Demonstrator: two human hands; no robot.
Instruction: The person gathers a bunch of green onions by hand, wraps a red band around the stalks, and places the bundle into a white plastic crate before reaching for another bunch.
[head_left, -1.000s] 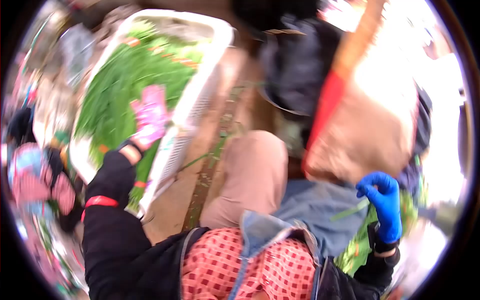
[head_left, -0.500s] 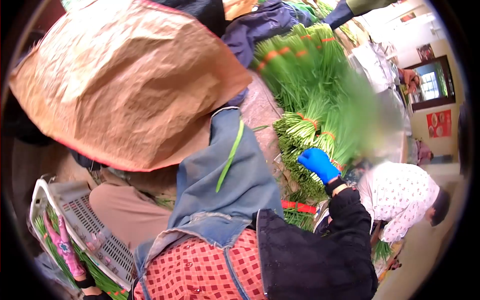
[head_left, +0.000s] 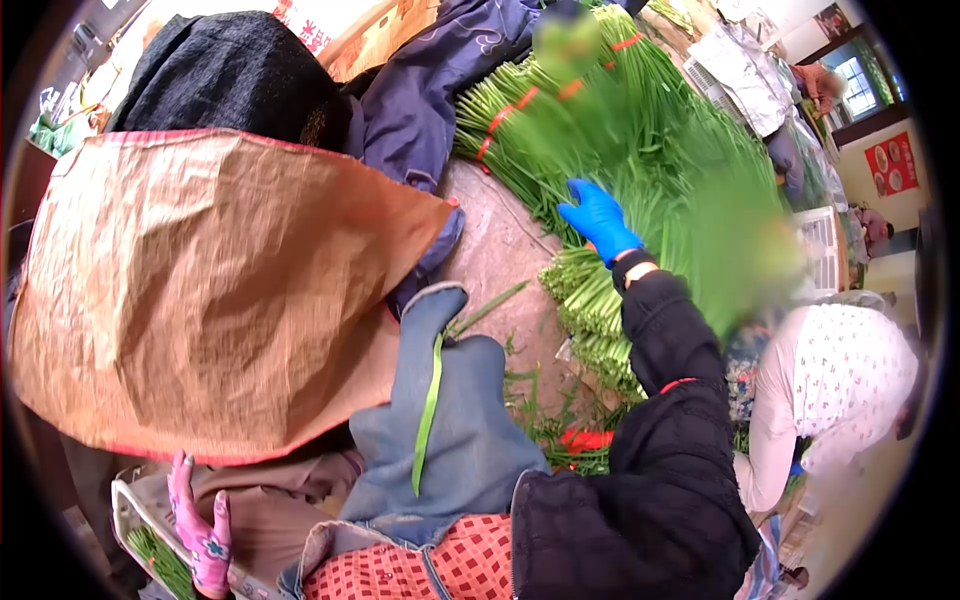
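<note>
My left hand [head_left: 205,535], in a pink flowered glove, is raised at the lower left with fingers spread and nothing in it. Near it, a white plastic basket [head_left: 133,503] holds green chives [head_left: 163,560]. My right hand [head_left: 603,222], in a blue glove, reaches out over a large pile of chive bundles [head_left: 655,160] tied with orange-red bands. Its thumb and fingers are apart, and nothing shows between them. Just below it, pale cut stem ends [head_left: 590,300] face me. A loose green leaf [head_left: 428,415] lies on my denim apron [head_left: 460,400].
A big brown woven sack [head_left: 200,290] spreads across the left, beside dark and purple clothing [head_left: 410,100]. A co-worker in a light patterned top [head_left: 850,370] bends over at the right. Something red [head_left: 587,440] lies among chive scraps near my sleeve.
My right hand has moved up and left along the pile and its fist has opened. My left hand has shifted right, away from the basket's chives. The view has turned.
</note>
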